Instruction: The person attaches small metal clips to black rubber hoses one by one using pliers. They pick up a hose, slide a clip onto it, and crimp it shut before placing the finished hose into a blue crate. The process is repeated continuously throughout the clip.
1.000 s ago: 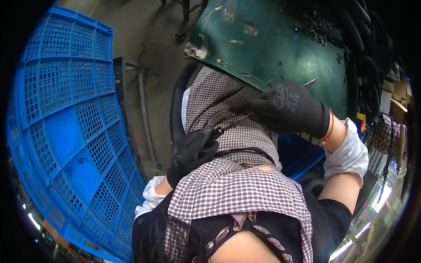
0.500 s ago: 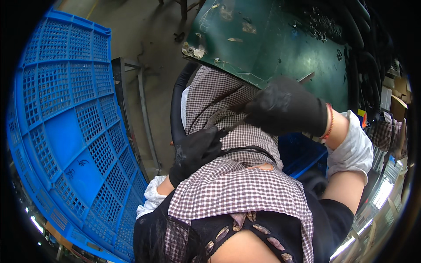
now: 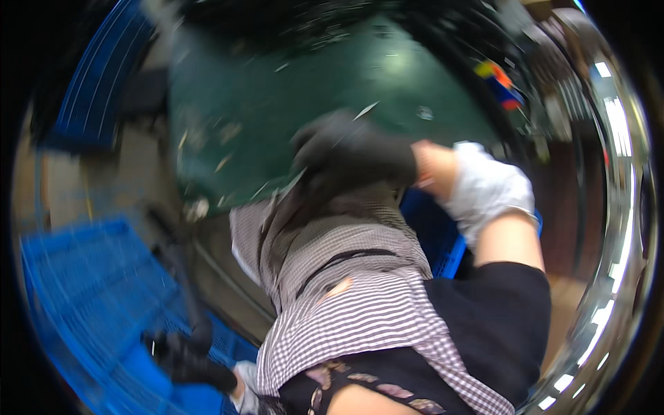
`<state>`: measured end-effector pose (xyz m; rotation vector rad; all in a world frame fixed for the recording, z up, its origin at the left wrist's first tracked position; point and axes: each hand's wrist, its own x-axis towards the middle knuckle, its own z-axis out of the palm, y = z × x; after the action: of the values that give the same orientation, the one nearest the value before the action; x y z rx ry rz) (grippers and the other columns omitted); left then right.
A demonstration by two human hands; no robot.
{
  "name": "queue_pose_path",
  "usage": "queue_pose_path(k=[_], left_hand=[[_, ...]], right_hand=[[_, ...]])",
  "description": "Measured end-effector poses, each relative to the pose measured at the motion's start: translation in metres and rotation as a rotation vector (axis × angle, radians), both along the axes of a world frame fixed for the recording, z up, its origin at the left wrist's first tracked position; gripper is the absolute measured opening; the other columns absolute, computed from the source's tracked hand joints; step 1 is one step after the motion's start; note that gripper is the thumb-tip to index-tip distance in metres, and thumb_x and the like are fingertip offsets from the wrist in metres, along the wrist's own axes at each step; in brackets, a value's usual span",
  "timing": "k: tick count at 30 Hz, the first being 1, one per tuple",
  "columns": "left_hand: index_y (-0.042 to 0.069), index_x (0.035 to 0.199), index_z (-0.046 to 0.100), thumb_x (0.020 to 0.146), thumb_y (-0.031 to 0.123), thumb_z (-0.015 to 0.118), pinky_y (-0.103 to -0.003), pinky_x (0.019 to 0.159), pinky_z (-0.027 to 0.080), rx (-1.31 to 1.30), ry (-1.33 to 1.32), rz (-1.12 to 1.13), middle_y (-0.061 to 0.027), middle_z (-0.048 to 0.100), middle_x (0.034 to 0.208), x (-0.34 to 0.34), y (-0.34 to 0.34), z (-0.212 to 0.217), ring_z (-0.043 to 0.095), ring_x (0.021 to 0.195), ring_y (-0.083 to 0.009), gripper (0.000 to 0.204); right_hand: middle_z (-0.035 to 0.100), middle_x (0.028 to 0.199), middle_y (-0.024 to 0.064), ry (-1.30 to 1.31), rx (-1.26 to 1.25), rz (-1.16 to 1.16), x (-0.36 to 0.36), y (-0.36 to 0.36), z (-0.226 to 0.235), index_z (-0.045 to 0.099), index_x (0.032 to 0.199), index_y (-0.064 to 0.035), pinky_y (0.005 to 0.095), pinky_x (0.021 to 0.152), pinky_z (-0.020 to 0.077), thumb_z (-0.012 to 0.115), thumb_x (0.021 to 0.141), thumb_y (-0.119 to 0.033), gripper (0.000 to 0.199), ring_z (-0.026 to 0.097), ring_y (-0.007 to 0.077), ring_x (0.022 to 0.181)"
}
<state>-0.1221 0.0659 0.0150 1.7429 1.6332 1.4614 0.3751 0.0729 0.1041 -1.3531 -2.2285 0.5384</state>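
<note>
The dark green metal tabletop (image 3: pixel 277 104) fills 12 o'clock. The checked grey-and-white fabric (image 3: pixel 339 277) lies at centre, its top edge under the gloved right hand (image 3: pixel 353 155), fingers closed on it. The gloved left hand (image 3: pixel 187 360), at 7 o'clock by the blue plastic crate (image 3: pixel 83 290), seems loosely curled, empty. The fabric may slip off, held on one side only.

A workshop: littered green worktable (image 3: pixel 290 104), blue plastic crates (image 3: pixel 90 290), bare concrete floor (image 3: pixel 62 187).
</note>
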Motion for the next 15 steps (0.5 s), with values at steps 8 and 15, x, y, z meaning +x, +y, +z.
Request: queue_pose_path(k=[8,15], left_hand=[[-0.009,0.111,0.061,0.097,0.019,0.045,-0.024,0.067,0.049,0.278,-0.18,-0.912,-0.0131,0.062,0.103,0.18,0.06,0.099,0.062,0.081,-0.0197,0.034],[-0.008,0.112,0.058,0.097,0.02,0.045,-0.021,0.062,0.047,-0.487,-0.767,-1.785,-0.0102,0.059,0.092,0.265,0.07,0.135,0.061,0.077,-0.0165,0.034]], right_hand=[[0.058,0.123,0.0108,0.208,0.506,-0.432,-0.058,-0.07,-0.057,0.061,0.108,-0.0159,0.0377,0.058,0.0541,0.075,0.074,-0.033,0.041,0.068,0.0274,0.074],[0.052,0.13,0.0217,-0.165,0.853,-0.779,-0.044,-0.165,-0.006,0.05,0.133,-0.0161,0.0277,0.048,0.0526,0.064,0.081,-0.018,0.054,0.066,0.0205,0.065]])
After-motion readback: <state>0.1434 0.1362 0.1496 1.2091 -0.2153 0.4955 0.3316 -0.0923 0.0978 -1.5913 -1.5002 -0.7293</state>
